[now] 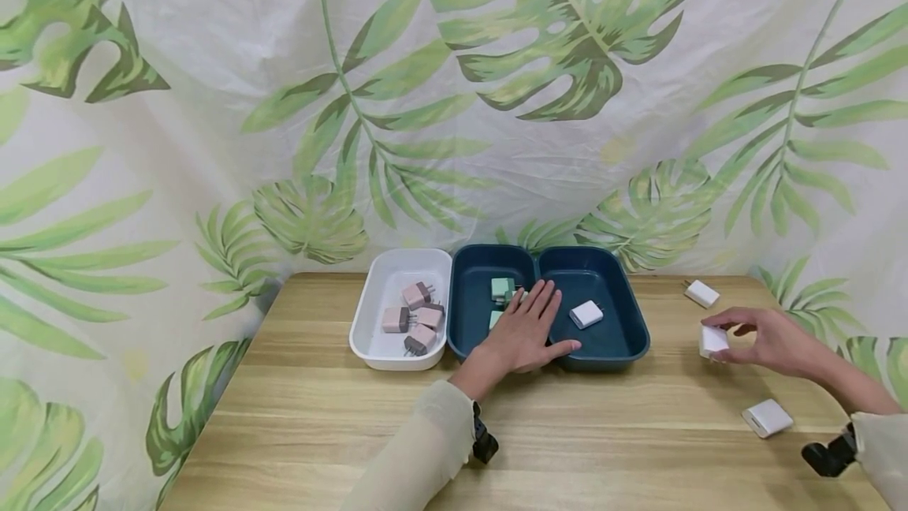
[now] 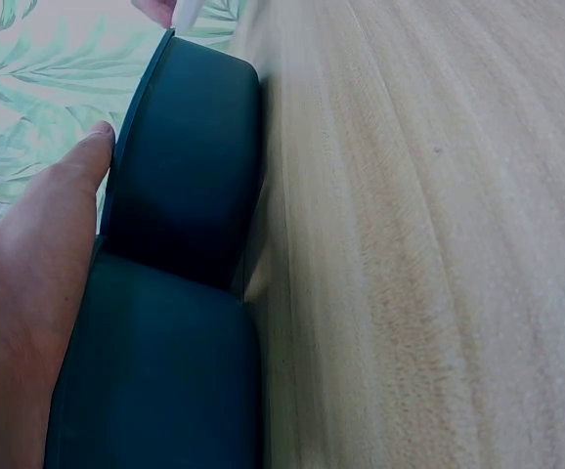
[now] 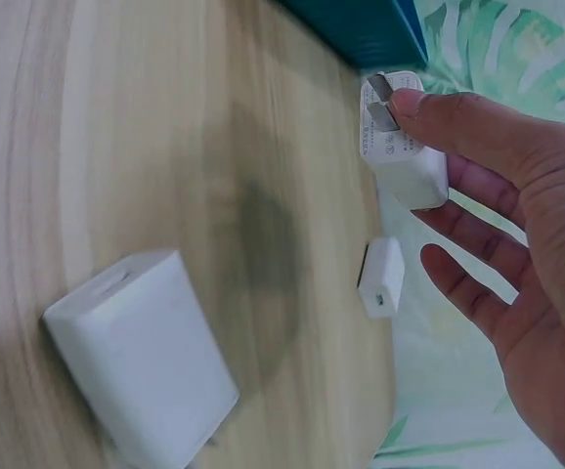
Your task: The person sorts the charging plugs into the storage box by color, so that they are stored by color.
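Observation:
Between thumb and fingers, my right hand (image 1: 769,341) pinches a white charger (image 1: 712,340) above the table's right side; its two metal prongs (image 3: 382,103) show in the right wrist view. One white charger (image 1: 768,418) lies nearer the front edge, another white charger (image 1: 702,293) farther back. My left hand (image 1: 521,332) lies with straight fingers across the adjoining rims of two dark blue trays. The right blue tray (image 1: 624,337) holds a white charger (image 1: 586,314). In the left blue tray (image 1: 464,337) are green chargers (image 1: 502,288), partly hidden by my left fingers.
A white tray (image 1: 363,337) with several pink and grey chargers (image 1: 418,339) stands left of the blue trays. The wooden table (image 1: 319,432) ends at a leaf-patterned cloth (image 1: 234,101) behind. Black wrist cameras (image 1: 484,434) are strapped to both wrists.

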Available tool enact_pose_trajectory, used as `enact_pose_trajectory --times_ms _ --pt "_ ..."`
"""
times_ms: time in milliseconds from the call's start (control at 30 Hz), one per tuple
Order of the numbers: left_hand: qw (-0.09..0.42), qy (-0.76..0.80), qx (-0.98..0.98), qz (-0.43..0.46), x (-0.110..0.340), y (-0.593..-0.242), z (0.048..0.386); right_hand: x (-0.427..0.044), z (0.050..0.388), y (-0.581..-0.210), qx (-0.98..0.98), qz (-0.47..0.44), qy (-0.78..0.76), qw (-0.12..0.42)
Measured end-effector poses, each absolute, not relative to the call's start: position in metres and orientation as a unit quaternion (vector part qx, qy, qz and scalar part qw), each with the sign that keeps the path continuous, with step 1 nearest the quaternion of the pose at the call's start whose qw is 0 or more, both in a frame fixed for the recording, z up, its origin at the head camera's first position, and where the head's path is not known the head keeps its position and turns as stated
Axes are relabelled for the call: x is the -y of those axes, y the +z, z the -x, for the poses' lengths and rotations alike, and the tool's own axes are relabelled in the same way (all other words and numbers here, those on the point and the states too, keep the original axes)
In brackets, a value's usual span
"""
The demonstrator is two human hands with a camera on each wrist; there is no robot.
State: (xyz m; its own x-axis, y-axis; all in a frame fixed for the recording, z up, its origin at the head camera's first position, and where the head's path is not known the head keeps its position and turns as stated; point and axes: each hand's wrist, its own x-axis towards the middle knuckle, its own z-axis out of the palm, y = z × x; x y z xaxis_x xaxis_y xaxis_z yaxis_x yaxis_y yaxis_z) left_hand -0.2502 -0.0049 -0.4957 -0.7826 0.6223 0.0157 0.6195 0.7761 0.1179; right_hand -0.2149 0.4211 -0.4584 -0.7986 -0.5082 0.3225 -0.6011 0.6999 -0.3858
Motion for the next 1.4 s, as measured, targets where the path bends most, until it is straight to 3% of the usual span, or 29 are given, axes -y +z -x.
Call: enact_pose_trajectory --times_ms 700,1400 --pt "0.009 0.052 -0.944 -0.326 0.003 -0.498 0.251 -0.373 0.229 -0.427 0.931 -0.285 0.188 0.128" --pt "0.010 0.047 -0.944 -0.326 0.004 -0.498 0.251 -0.328 0.243 -0.430 0.901 -0.334 0.258 0.096"
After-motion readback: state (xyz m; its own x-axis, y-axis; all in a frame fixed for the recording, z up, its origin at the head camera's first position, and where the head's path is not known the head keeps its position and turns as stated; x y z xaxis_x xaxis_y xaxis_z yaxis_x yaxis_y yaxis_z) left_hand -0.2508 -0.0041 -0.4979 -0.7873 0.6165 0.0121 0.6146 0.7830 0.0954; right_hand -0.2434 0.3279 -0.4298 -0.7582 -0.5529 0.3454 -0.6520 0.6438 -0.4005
